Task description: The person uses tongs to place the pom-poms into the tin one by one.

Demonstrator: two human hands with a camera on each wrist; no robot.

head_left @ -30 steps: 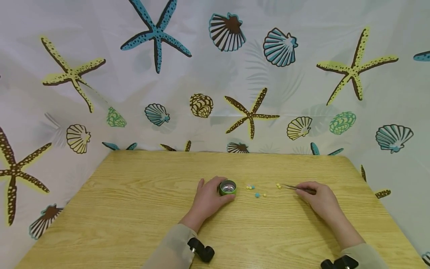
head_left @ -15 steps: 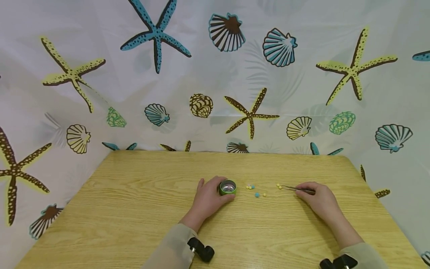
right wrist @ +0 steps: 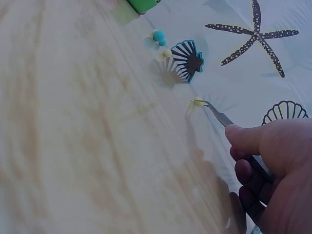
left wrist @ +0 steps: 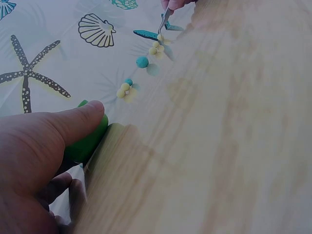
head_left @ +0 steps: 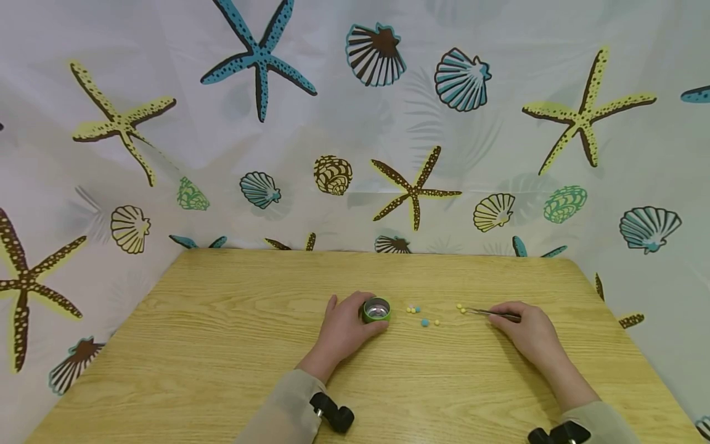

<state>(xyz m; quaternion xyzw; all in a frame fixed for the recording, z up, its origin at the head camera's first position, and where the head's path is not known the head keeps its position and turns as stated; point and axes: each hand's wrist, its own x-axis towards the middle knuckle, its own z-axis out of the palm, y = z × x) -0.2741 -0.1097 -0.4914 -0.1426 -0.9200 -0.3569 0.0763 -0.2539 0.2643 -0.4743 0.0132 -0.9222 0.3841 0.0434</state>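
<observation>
My left hand [head_left: 345,330] grips a small green round tin [head_left: 377,309] from its left side, thumb at the near side. The tin stands upright and its silvery inside shows. In my right hand [head_left: 529,330] a pair of bent-tip metal tweezers [head_left: 493,313] is pinched, pointing left. The tweezers' tips are at a yellow bead [right wrist: 198,102] in the right wrist view; whether they grip it I cannot tell. Beside it lies another yellow bead [head_left: 459,306]. Between tin and tweezers lie a larger blue bead [head_left: 424,322], a lone yellow bead [head_left: 437,322] and a small cluster of beads [head_left: 413,310].
The wood-grain table [head_left: 222,345] carries all of these. Behind it hangs a white curtain [head_left: 333,123] printed with starfish and shells, which meets the table's far edge. Black camera mounts [head_left: 333,413] sit on both wrists.
The tweezers' tips and the yellow bead at them have shifted very slightly to the right. My left hand and the tin stay in place.
</observation>
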